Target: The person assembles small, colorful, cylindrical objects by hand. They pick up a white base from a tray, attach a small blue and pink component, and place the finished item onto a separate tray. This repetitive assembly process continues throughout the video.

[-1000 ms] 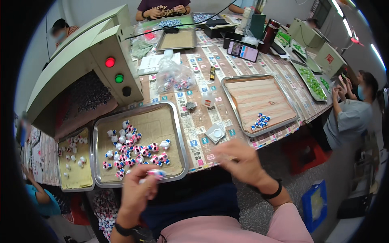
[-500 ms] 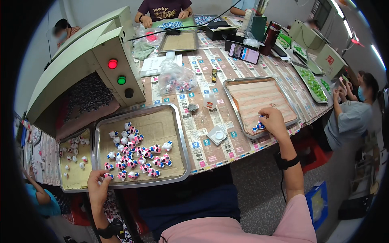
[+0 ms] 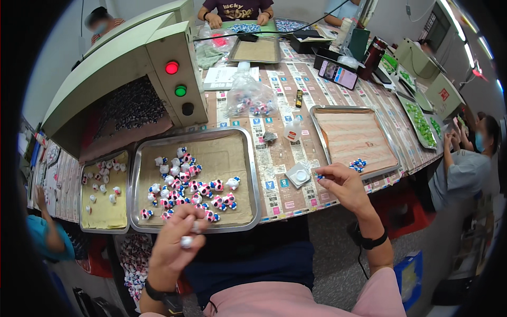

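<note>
My left hand (image 3: pixel 177 245) is closed around small white figurine pieces (image 3: pixel 186 242), in front of the near edge of a metal tray (image 3: pixel 252 174). Paper lines that tray, and several small figurines (image 3: pixel 182 185) with white or pink heads and blue bodies cluster on it. My right hand (image 3: pixel 346 190) pinches a tiny blue piece (image 3: pixel 320 177) beside a small white dish (image 3: pixel 301 175). To its right, a second paper-lined tray (image 3: pixel 355 134) carries a little heap of blue-and-white pieces (image 3: pixel 357 165) near its front edge.
A beige machine (image 3: pixel 127 63) with red and green lights stands at the left, with a narrow yellow-lined tray (image 3: pixel 105 206) of white pieces before it. Behind lie a plastic bag (image 3: pixel 252 100), a small bottle (image 3: pixel 292 128) and a propped phone (image 3: pixel 338 74). Other people work around the table.
My left hand has left the tray's front left corner, moving right and toward me, and white pieces now show in it. My right hand has moved left off the right-hand tray. The view has shifted.
</note>
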A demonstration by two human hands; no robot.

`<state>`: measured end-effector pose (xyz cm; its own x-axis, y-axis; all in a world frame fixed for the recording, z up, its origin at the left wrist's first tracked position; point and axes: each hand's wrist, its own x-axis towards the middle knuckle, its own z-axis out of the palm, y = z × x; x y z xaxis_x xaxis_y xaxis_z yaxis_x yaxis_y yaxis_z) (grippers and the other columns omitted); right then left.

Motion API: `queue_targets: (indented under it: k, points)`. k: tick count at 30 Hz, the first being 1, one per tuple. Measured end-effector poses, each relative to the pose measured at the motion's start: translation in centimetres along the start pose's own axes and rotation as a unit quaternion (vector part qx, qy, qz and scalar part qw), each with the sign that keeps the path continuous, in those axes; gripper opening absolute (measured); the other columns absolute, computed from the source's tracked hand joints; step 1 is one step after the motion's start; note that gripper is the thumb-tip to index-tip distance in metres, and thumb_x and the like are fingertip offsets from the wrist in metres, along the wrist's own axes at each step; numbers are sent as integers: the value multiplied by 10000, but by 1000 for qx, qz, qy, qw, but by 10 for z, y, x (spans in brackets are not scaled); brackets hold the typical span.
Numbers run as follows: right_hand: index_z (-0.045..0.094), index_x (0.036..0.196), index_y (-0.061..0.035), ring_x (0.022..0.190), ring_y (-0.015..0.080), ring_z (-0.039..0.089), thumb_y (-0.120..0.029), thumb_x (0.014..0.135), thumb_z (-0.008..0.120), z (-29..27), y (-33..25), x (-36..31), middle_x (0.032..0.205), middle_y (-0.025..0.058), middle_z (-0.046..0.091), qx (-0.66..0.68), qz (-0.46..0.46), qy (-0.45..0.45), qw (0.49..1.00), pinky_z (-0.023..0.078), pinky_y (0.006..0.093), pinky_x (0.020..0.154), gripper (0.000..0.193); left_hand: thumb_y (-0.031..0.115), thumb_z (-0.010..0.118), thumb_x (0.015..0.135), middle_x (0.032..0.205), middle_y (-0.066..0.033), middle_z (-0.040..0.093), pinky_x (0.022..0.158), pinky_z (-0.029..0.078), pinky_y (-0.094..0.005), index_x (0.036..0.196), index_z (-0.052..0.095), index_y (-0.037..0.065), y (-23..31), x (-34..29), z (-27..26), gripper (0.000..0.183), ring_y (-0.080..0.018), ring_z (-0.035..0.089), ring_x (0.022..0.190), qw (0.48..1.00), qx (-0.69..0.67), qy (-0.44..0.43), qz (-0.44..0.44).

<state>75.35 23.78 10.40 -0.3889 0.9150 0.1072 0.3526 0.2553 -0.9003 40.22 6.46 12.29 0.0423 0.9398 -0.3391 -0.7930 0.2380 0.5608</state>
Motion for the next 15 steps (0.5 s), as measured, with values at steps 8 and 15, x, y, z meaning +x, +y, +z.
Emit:
queue_targets:
  k: [8, 15]
  points:
    - [708, 965, -12, 733, 175, 640, -19, 803, 693, 21, -5, 20, 890, 95, 654, -121, -47, 14, 991, 500, 267, 649, 163, 326, 488, 1001, 917, -75, 556, 472, 329, -202, 989, 545, 73, -54, 21, 43, 260, -106, 430, 636, 985, -67, 42, -154]
    - [691, 896, -29, 839, 308, 624, -36, 766, 693, 33, 3, 28, 854, 126, 647, -209, -100, 5, 973, 490, 385, 754, 130, 94, 479, 968, 1117, -119, 607, 685, 580, -287, 1205, 509, 21, -57, 21, 50, 250, -176, 644, 889, 981, -17, 20, -194]
